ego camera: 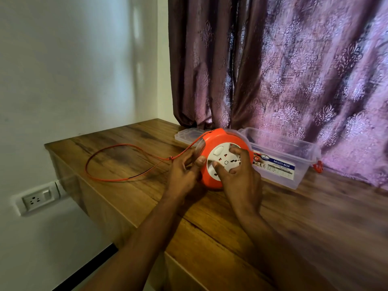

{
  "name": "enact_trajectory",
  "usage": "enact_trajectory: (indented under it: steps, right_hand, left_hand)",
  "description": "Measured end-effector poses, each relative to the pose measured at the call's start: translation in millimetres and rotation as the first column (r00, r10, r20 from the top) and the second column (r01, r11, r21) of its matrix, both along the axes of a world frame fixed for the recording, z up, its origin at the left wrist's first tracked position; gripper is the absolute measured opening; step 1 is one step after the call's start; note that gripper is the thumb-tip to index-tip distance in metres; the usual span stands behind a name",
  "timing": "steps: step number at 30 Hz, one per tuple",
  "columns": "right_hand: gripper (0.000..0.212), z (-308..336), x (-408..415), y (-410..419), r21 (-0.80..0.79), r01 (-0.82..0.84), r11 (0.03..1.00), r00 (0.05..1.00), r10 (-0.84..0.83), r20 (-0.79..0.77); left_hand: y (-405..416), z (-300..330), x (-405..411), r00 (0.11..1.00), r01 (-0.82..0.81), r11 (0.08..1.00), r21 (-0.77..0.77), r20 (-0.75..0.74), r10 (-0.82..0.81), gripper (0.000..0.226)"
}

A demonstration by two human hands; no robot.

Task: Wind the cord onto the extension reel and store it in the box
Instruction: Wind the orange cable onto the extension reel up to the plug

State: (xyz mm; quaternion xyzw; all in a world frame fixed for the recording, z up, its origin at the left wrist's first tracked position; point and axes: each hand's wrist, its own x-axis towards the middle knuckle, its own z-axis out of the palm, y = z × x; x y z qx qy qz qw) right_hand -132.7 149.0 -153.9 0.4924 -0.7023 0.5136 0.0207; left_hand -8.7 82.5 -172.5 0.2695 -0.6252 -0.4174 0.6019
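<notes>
Forearms first, both mine, crossing the wooden table (pixel 210 217) toward the work.

Item: right hand (pixel 241 175), fingers curled onto the white socket face of the orange extension reel (pixel 220 156), thumb and fingertips pressing on it.

Item: left hand (pixel 184 175), gripping the reel's left rim, thumb on the front edge.

Item: reel, tilted on edge between my two hands, resting on the table.

Item: red cord (pixel 109 160), leaving the reel's top, looping across the table left of my left hand.

Item: clear plastic box (pixel 294 162), open, just beyond my right hand; its lid (pixel 186 135) lies beyond the left.
</notes>
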Motion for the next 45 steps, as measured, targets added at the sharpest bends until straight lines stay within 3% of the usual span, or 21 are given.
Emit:
enact_trajectory:
  steps: [5,10,12,15,18,20,24,28,34,45]
  right_hand:
    - [0.053,3,0,-1,-0.005,0.026,1.000,0.993,-0.025,0.114]
    - [0.043,0,-3,-8,-0.064,-0.040,0.997,0.961,0.056,0.272]
    - [0.038,-5,-5,-8,-0.073,-0.052,0.996,0.981,0.065,0.181]
    - [0.044,-13,-5,-5,-0.049,-0.056,0.997,0.993,0.051,-0.104]
    - [0.055,-13,-3,-4,0.000,-0.027,1.000,0.898,0.024,-0.439]
    - [0.060,-11,-3,-3,0.047,-0.034,0.998,0.852,0.054,-0.521]
    - [0.065,-11,-5,0,0.122,-0.067,0.990,0.824,0.124,-0.553]
    - [0.063,-8,-9,1,0.200,-0.078,0.977,0.819,0.178,-0.545]
    - [0.056,-10,-9,0,0.176,-0.049,0.983,0.842,0.135,-0.523]
    - [0.054,-5,-5,-2,0.091,-0.022,0.996,0.923,0.055,-0.381]
  left_hand:
    - [0,0,-2,1.000,0.004,1.000,-0.021,-0.003,-0.004,0.035]
    - [-3,-2,-2,1.000,-0.012,0.999,-0.037,0.009,0.012,0.037]
    - [-3,-2,-3,1.000,-0.011,1.000,-0.024,-0.009,0.010,0.034]
    - [-2,1,-3,0.999,-0.019,1.000,-0.001,-0.038,0.019,0.034]
    - [-5,2,-2,0.998,-0.050,0.999,0.007,-0.030,0.050,0.023]
    - [-6,1,-1,0.998,-0.052,0.998,0.027,-0.046,0.053,0.024]
    - [-7,-1,-1,0.998,-0.047,0.999,0.012,-0.039,0.048,0.038]
    - [-8,-1,-1,0.997,-0.059,0.998,0.024,-0.038,0.060,0.032]
    - [-6,-1,-1,0.999,-0.041,0.999,0.031,-0.017,0.041,0.025]
    - [-8,-4,0,0.999,-0.024,0.999,0.024,-0.026,0.024,0.043]
